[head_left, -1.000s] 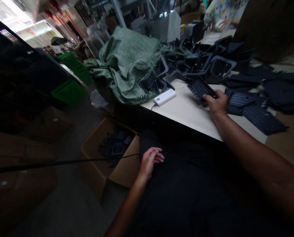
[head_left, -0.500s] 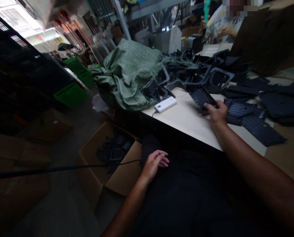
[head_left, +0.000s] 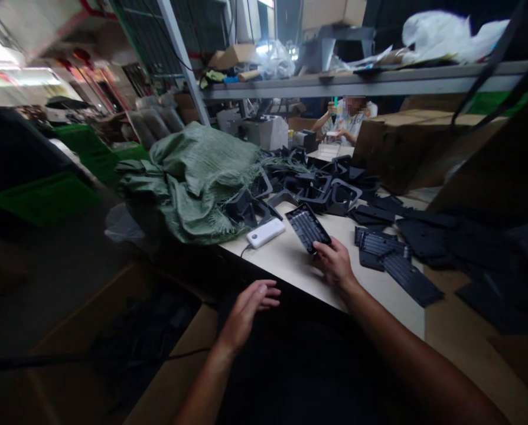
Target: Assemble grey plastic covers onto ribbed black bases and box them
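Note:
My right hand [head_left: 333, 264] is closed on the near corner of a flat black ribbed plastic panel [head_left: 307, 227], which tilts up off the pale table [head_left: 290, 262]. My left hand [head_left: 245, 311] hovers below the table's front edge above my dark lap, fingers loosely spread and holding nothing. A white power bank [head_left: 266, 232] with a cable lies on the table just left of the panel.
A green woven sack [head_left: 193, 177] spills black frame parts [head_left: 317, 189] over the table's back. More flat black panels [head_left: 397, 260] lie to the right. Cardboard boxes [head_left: 406, 147] stand behind, a carton [head_left: 166, 360] on the floor. Another person [head_left: 350, 118] works beyond.
My view has lifted, so the shelf and the far person show. My left hand rose from my lap toward the table edge. My right hand keeps its hold on the panel.

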A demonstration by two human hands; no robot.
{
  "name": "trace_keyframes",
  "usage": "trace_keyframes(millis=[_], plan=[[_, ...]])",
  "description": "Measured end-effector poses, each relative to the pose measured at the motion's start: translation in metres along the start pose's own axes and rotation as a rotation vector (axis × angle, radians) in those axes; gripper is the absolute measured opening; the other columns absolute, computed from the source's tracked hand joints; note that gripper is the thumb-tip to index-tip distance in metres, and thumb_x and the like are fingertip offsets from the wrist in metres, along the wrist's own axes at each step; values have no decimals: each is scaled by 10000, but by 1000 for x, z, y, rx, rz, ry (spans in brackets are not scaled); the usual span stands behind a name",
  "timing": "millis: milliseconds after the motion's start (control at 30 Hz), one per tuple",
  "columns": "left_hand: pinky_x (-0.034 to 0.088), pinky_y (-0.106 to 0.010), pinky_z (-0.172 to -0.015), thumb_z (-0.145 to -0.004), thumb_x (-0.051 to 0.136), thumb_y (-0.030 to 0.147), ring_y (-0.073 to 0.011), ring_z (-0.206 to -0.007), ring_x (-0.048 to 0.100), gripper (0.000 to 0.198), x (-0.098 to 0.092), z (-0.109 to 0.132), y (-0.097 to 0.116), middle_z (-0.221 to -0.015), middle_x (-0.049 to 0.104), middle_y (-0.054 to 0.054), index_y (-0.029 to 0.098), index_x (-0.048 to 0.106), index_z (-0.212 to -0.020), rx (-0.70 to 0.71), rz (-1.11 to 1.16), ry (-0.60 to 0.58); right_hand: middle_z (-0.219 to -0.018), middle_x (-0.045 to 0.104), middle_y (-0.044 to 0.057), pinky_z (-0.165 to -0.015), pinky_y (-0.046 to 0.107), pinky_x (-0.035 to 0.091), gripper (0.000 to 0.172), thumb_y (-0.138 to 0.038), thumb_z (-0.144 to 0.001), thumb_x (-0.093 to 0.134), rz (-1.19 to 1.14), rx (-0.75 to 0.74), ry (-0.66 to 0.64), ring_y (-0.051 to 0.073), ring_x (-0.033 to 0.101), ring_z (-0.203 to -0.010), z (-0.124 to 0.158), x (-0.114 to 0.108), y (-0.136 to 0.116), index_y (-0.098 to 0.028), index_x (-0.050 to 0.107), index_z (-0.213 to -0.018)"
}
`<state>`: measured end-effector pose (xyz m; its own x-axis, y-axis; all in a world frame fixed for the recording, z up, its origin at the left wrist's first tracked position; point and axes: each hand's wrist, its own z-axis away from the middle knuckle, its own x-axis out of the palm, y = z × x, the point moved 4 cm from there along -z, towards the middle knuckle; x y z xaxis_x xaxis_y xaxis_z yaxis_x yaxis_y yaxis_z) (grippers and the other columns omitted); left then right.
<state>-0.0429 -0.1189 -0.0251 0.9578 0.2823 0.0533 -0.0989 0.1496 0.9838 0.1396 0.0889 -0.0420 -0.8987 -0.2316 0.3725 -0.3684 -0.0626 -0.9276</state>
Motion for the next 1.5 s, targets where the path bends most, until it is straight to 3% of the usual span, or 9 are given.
trace_keyframes(millis=[267,400,500,633,767,867,1033,1233,1500], plan=[[554,-520,-1052,-878,631,630,-367,-1197,707,579,14,-49,34,-1228,770,-155,191,723,-1245,149,555,37,-794,727,-7,-617,320,513,274,-419,-738,896,11,263,-490,184,630,-655,78,72,4,-254,788,-929],[579,-553,-1029,-842,616,510,-347,-1108,731,407,18,-50,41,-1105,781,-124,211,745,-1085,42,760,108,-1125,728,30,-751,370,565,416,-470,-821,841,382,6,-611,214,665,-834,88,64,-8,-327,745,-1200],[618,-528,-958,-775,666,478,-300,-921,735,369,4,-39,34,-936,750,-91,214,751,-1018,-12,731,195,-1376,640,57,-939,438,577,586,-452,-839,835,705,-258,-520,263,680,-1066,68,21,-28,-385,630,-1384],[622,-532,-885,-732,769,479,-350,-901,727,414,-15,-12,4,-923,750,-141,194,765,-1033,-136,554,133,-1435,619,117,-1160,624,426,559,-449,-847,781,1173,-424,-97,402,564,-1353,32,-79,-58,-338,650,-1379],[588,-488,-870,-786,782,586,-352,-891,734,512,-27,12,-31,-982,774,-155,188,759,-1107,-320,290,5,-1430,623,202,-1131,634,448,693,-476,-810,751,1546,-310,234,465,576,-1321,27,-167,-75,-230,616,-1444],[551,-441,-896,-883,672,666,-306,-915,719,563,-27,17,-40,-1000,772,-115,199,723,-1194,-351,86,-129,-1370,668,237,-1051,580,516,679,-497,-850,681,1676,-119,267,445,642,-1240,37,-190,-76,-130,641,-1420],[526,-413,-924,-941,571,706,-301,-998,696,593,-17,9,-33,-1060,761,-101,222,700,-1258,-327,-62,-371,-1153,786,169,-913,477,564,562,-508,-845,684,1633,-119,365,367,735,-1026,43,-179,-85,-175,751,-1294],[529,-411,-910,-998,417,725,-282,-941,693,667,-12,8,-37,-1066,760,-128,193,672,-1310,-261,53,-429,-1011,814,116,-689,343,551,522,-502,-970,522,1502,-249,392,248,726,-749,28,-160,-92,-144,765,-1261],[595,-408,-816,-932,347,852,-305,-896,742,872,-7,14,-38,-1024,771,-189,123,676,-1281,-217,485,-376,-1066,805,116,-863,435,591,427,-462,-944,643,1202,-458,194,286,751,-918,12,-87,-72,-162,777,-1216]])
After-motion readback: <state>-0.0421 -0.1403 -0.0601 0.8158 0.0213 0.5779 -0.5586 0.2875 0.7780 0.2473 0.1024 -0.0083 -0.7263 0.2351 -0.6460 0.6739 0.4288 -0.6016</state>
